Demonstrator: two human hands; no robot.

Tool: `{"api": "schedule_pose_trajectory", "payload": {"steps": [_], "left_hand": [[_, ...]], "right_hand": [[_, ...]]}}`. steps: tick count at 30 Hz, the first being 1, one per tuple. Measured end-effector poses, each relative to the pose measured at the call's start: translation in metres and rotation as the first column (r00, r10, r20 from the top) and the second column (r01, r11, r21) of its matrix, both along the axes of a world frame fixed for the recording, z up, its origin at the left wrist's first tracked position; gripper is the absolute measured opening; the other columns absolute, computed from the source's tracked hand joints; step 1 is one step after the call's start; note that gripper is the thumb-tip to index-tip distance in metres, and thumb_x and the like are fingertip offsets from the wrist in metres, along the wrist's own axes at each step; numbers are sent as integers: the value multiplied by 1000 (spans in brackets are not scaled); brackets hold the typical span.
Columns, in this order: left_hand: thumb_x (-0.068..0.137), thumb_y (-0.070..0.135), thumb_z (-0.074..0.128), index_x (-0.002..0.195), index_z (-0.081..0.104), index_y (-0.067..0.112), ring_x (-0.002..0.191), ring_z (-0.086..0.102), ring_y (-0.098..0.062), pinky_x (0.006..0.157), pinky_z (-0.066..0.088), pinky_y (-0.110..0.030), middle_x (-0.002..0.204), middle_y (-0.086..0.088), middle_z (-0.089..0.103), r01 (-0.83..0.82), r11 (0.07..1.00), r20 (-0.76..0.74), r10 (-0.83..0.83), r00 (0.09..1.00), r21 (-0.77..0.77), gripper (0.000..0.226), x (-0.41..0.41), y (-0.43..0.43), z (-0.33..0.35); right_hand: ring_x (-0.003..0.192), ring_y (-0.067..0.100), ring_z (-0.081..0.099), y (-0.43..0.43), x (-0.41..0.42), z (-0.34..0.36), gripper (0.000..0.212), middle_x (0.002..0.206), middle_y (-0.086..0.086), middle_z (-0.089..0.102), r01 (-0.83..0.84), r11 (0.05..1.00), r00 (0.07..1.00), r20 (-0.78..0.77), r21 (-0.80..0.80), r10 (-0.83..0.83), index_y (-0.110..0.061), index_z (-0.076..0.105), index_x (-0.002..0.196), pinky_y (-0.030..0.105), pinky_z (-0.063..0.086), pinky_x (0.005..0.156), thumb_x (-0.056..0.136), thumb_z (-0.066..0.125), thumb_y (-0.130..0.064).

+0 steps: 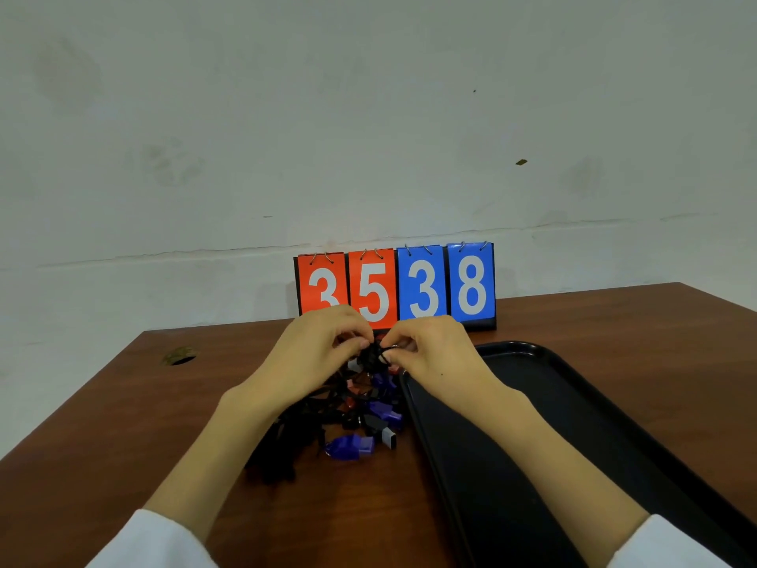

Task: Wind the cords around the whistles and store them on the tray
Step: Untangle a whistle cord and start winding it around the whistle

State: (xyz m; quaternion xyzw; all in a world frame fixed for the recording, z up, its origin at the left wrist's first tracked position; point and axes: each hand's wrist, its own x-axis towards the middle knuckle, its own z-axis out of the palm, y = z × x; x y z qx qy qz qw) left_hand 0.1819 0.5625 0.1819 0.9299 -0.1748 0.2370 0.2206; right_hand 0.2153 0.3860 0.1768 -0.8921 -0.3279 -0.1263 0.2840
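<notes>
- My left hand [323, 350] and right hand [434, 354] meet over the middle of the brown wooden bench [123, 424] — fingers of both curled, pinching a tangled wad of black cord [372, 356] between them. I cannot make out a whistle inside it.
- Below them, a pile of blue, red and black plastic whistles [360, 420] with loose black cords lies on the bench.
- The long black plastic tray [532, 424] sits just beside that pile on the right — my right wrist hangs over its near-left rim.
- A red-and-blue flip scoreboard [395, 284] reading 3538 stands at the far edge.
</notes>
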Motion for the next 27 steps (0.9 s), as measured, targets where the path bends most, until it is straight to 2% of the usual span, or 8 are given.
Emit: {"api": "schedule_pose_trajectory", "payload": {"steps": [4,6,9,13,16,20,24,27], "left_hand": [[99,20,40,94,46,25,69,59,-17,69,54,-44,77,1,60,-43,996,-125,33,992,-80,9,2,-7,-8],[100,21,36,94,42,24,54,57,-18,60,55,-42,66,1,53,-70,991,-172,49,984,-117,9,2,-9,-10],[101,23,34,90,40,25,45,59,-16,56,52,-36,77,-10,60,-130,956,-291,51,955,-261,13,4,-11,-8],[97,18,46,100,51,13,80,69,-30,76,58,-38,101,-19,63,-226,690,-446,-156,882,-688,8,6,-8,-3],[91,6,55,110,54,8,89,70,-27,76,59,-33,102,-20,67,-215,545,-406,-259,876,-811,19,6,-2,-2],[88,3,59,112,54,12,87,71,-26,77,58,-31,97,-16,71,-214,593,-394,-191,899,-776,26,8,-5,-6],[84,11,66,116,51,18,76,69,-23,75,57,-28,91,-9,71,-175,636,-368,-184,912,-751,36,8,-12,-10],[83,16,69,116,49,22,73,69,-18,72,56,-25,92,-6,72,-151,654,-364,-203,909,-741,39,6,-18,-12]], "right_hand": [[84,2,56,0,0,1,19,99,-4,68,-15,999,1000,-1,-33,15,-20,67,106,16,45,80,88,62,-24],[89,4,58,1,-1,1,19,101,-5,68,-38,998,999,18,-52,39,-20,67,106,14,43,81,88,61,-25],[85,1,55,0,-3,1,19,100,-5,68,-47,999,998,50,-18,48,-20,68,105,13,42,79,88,62,-25],[80,0,54,1,-2,1,18,92,-10,66,7,999,999,45,37,-9,-22,68,103,15,47,80,87,63,-27],[81,2,59,-2,2,4,18,94,-8,68,24,997,998,-63,72,-20,-21,69,104,16,49,81,90,59,-26],[90,7,62,-6,7,9,22,105,-4,67,34,995,992,-122,97,-22,-20,62,113,23,50,85,94,51,-25],[99,8,57,-6,7,9,64,121,-13,55,-86,994,964,-247,67,100,-33,37,135,27,49,90,81,69,-31],[103,8,52,-6,9,5,69,116,-8,58,-90,996,969,-234,-16,84,-32,38,136,29,47,93,77,73,-26]]}}
